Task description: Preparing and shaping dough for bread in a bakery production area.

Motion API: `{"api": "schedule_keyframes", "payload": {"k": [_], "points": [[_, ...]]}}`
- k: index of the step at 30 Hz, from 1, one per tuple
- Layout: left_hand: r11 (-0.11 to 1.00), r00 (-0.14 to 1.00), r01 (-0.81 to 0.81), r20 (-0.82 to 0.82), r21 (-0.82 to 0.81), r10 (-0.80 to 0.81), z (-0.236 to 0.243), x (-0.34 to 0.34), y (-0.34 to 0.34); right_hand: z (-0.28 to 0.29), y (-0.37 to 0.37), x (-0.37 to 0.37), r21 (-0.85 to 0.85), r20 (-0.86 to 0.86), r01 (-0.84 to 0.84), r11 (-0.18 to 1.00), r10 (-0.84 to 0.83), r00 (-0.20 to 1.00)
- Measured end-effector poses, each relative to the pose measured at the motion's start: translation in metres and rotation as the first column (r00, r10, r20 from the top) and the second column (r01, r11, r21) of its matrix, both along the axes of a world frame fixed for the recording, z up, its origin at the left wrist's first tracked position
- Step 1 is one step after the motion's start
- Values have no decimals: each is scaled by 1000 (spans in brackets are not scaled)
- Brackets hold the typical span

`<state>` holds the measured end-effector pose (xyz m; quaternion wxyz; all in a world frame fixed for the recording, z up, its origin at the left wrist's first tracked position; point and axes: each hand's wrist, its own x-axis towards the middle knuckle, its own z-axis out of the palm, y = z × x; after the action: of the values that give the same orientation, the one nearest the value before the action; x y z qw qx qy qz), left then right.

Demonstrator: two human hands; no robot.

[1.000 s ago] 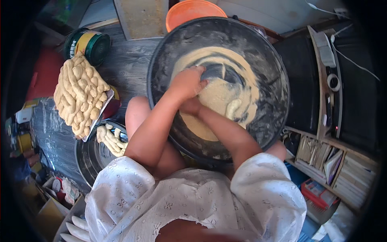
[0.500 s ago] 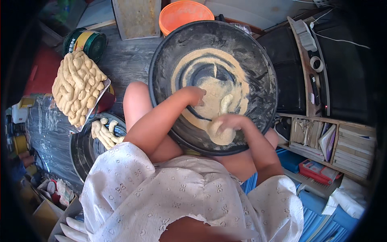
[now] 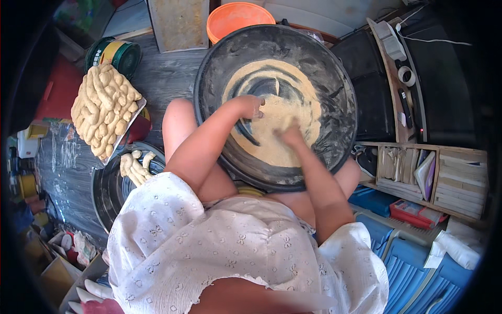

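Observation:
A wide black basin point(image 3: 334, 152) rests across my lap, with tan powder point(image 3: 272, 152) spread in a ring and over its middle. My left hand point(image 3: 253, 107) hovers at the powder's left side, fingers loosely curled and apart, holding nothing that shows. Deeper in the powder, my right hand point(image 3: 289, 132) is smeared by motion. A pale powdery lump point(image 3: 284, 122) blurs at its fingertips; whether the fingers grip it cannot be made out. To my left, knobbly dough-like pieces point(image 3: 104, 107) are heaped on a tray, and a few more pale pieces point(image 3: 137, 166) lie in a second black basin point(image 3: 99, 193).
Beyond the basin stands an orange tub point(image 3: 240, 18). A dark green bucket point(image 3: 121, 56) lies behind the heap. On the right are a wooden shelf with books point(image 3: 457, 188), a red case point(image 3: 413, 213) and blue slatted plastic pieces point(image 3: 410, 259).
My right hand has moved away from me, from the near powder toward the middle. The pale lobed piece that stood out there no longer shows clearly. Powder at the near side is spread flatter.

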<state>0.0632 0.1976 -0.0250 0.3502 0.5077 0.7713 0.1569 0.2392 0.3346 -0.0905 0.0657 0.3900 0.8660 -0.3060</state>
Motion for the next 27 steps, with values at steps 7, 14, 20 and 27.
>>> {"api": "schedule_keyframes", "payload": {"k": [7,14,20,27], "points": [[993,994,111,26,-47,-110,-6,1,6,17,-16,-16,-104,-57,-334,937,330,942],[756,862,506,231,-416,-450,-44,53,14,31,13,33,-487,10,-708,511,814,581],[717,964,232,58,-657,-258,-49,29,11,46,26,24,282,203,-362,889,313,928],[766,895,444,186,-464,-406,-40,43,4,45,-13,12,-547,378,-517,658,746,548]]}}
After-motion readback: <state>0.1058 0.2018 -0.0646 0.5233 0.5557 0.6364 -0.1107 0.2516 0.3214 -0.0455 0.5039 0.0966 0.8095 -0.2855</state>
